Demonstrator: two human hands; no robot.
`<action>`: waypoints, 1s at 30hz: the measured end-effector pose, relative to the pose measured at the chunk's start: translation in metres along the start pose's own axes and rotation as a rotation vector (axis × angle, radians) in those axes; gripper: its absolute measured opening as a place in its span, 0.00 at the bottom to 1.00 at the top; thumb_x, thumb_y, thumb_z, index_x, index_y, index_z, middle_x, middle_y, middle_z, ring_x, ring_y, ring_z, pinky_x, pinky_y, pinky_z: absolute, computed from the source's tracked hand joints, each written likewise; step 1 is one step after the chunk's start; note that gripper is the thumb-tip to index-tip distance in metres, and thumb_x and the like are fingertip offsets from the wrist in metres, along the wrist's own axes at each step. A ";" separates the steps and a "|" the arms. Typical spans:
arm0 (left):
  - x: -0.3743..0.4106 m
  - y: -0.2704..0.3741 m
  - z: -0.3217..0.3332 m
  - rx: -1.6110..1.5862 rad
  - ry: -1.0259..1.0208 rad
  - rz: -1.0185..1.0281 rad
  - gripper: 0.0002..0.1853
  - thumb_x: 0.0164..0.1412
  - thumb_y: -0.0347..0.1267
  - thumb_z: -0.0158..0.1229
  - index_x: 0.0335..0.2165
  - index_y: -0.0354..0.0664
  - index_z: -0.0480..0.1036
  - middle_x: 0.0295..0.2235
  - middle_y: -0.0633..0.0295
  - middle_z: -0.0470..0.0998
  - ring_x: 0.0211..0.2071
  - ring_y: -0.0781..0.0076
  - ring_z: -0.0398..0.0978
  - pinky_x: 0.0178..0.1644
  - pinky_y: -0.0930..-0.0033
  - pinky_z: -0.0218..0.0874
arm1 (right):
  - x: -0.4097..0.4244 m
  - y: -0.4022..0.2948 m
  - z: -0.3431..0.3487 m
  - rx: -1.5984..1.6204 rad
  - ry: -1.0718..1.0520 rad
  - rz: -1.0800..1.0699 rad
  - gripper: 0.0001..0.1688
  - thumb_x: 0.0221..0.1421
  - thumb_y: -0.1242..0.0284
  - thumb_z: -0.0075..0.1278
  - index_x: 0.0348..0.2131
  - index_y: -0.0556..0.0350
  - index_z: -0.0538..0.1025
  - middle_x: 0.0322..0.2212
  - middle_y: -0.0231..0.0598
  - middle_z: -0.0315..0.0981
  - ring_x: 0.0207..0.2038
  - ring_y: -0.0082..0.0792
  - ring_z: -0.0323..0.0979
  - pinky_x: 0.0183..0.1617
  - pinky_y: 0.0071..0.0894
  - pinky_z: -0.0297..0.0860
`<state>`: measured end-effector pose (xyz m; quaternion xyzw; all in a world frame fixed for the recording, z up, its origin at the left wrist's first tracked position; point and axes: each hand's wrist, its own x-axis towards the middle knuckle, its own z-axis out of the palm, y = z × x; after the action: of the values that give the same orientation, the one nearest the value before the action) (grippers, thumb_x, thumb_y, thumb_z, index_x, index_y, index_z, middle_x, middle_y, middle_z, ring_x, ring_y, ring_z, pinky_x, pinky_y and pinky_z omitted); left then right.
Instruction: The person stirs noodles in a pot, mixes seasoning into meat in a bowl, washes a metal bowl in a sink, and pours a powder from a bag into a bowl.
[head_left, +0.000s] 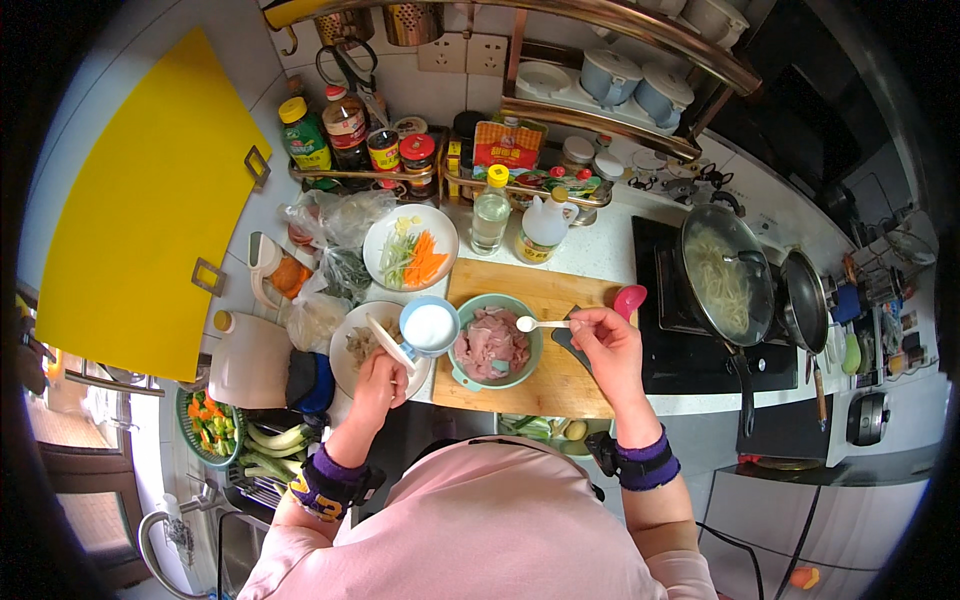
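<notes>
My left hand (381, 381) holds a small blue seasoning jar (430, 325) with its white lid tilted up; white granules fill the jar. Between the fingertips of my right hand (606, 343) is a small white spoon (536, 324) with white granules in its bowl, held over the right side of a green bowl (466, 375). Sliced raw meat (491, 341) lies in that bowl, on a wooden cutting board (570, 289). A dark knife blade (574, 341) is partly hidden behind my right hand. Beneath my left hand and the jar, a white plate (341, 345) bears greyish food.
A plate (376, 281) of cut vegetables, a clear bottle (490, 214) and a white jug (541, 229) stand behind. A pink scoop (630, 301) lies at the board's right. On the black stove (652, 375), a lidded pan (720, 274) holds noodles; another pan (804, 300) is beside it.
</notes>
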<state>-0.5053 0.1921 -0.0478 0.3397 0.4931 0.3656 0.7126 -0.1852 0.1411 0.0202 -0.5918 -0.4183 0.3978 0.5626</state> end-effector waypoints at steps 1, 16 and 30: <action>0.000 0.000 0.000 0.000 -0.008 -0.002 0.09 0.61 0.33 0.38 0.30 0.39 0.62 0.15 0.65 0.61 0.12 0.78 0.55 0.13 0.77 0.44 | 0.000 0.001 -0.001 -0.003 -0.006 0.000 0.05 0.53 0.79 0.53 0.33 0.62 0.75 0.25 0.28 0.73 0.25 0.16 0.69 0.31 0.15 0.66; 0.002 0.030 0.059 0.116 -0.289 0.035 0.15 0.62 0.37 0.34 0.30 0.38 0.63 0.14 0.64 0.61 0.12 0.77 0.56 0.14 0.76 0.47 | 0.015 0.008 0.038 0.038 -0.185 -0.096 0.14 0.52 0.77 0.56 0.41 0.56 0.75 0.28 0.24 0.70 0.28 0.15 0.66 0.34 0.14 0.63; 0.052 0.204 0.180 0.130 -0.283 0.327 0.27 0.65 0.54 0.38 0.22 0.44 0.61 0.13 0.68 0.58 0.12 0.81 0.54 0.13 0.77 0.43 | 0.006 0.064 -0.006 0.114 0.004 0.040 0.17 0.58 0.67 0.50 0.45 0.57 0.73 0.25 0.25 0.70 0.24 0.15 0.64 0.27 0.15 0.63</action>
<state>-0.3592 0.3167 0.1514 0.5084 0.3492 0.3921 0.6826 -0.1742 0.1434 -0.0436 -0.5678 -0.3821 0.4309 0.5882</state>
